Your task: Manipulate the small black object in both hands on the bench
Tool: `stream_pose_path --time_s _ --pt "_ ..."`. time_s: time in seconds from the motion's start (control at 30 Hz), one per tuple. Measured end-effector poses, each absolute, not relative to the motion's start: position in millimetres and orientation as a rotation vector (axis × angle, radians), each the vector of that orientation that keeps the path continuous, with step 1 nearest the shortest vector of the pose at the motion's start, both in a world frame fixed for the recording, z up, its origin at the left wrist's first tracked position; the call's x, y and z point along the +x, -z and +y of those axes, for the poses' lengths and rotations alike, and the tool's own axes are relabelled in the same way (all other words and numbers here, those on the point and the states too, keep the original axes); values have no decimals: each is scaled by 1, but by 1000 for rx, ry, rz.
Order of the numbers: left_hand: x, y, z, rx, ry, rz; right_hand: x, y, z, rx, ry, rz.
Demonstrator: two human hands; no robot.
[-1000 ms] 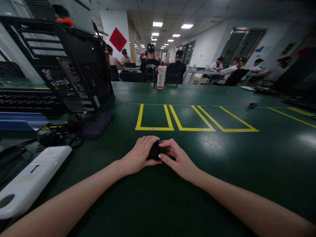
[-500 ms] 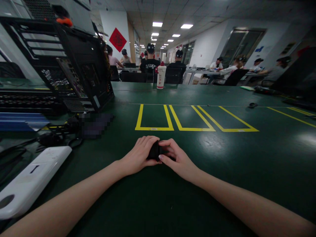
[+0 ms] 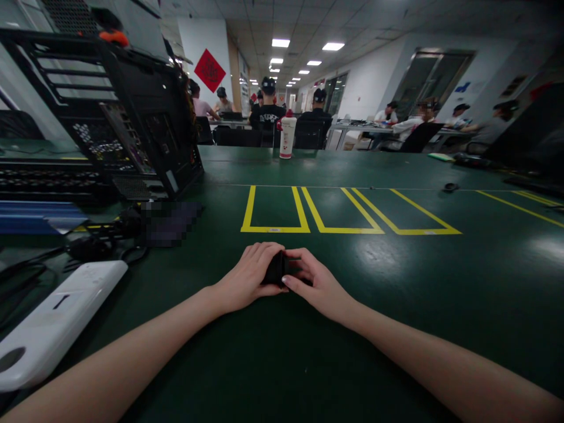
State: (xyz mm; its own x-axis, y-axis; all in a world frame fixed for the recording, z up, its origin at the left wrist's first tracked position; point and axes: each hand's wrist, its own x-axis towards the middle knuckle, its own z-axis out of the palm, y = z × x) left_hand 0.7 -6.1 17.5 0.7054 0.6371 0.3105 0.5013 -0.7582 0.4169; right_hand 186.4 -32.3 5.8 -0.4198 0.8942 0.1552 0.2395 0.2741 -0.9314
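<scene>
A small black object [image 3: 275, 269] is between my hands, low over the green tabletop [image 3: 282, 352], in front of the yellow tape frames. My left hand [image 3: 249, 276] wraps round its left side, fingers over the top and thumb below. At its right edge, my right hand [image 3: 315, 282] grips it with the fingertips and thumb, and a gap shows between palm and object. Much of the object is hidden by my left hand, and I cannot make out what it is.
A black computer case [image 3: 132, 117] stands at the left, with dark cables [image 3: 92, 247] and a white device [image 3: 61, 323] nearer. Beyond the yellow tape [image 3: 275, 230] stands a white and red cup [image 3: 286, 138]. A small black ring-like item [image 3: 450, 187] lies right. People sit at tables farther back.
</scene>
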Motion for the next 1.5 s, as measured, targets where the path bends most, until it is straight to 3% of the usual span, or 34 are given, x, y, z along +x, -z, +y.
stream_pose_path --time_s 1.5 --pt "2 -11 -4 2622 -658 906 186 -4 -33 -1018 -1173 -1796"
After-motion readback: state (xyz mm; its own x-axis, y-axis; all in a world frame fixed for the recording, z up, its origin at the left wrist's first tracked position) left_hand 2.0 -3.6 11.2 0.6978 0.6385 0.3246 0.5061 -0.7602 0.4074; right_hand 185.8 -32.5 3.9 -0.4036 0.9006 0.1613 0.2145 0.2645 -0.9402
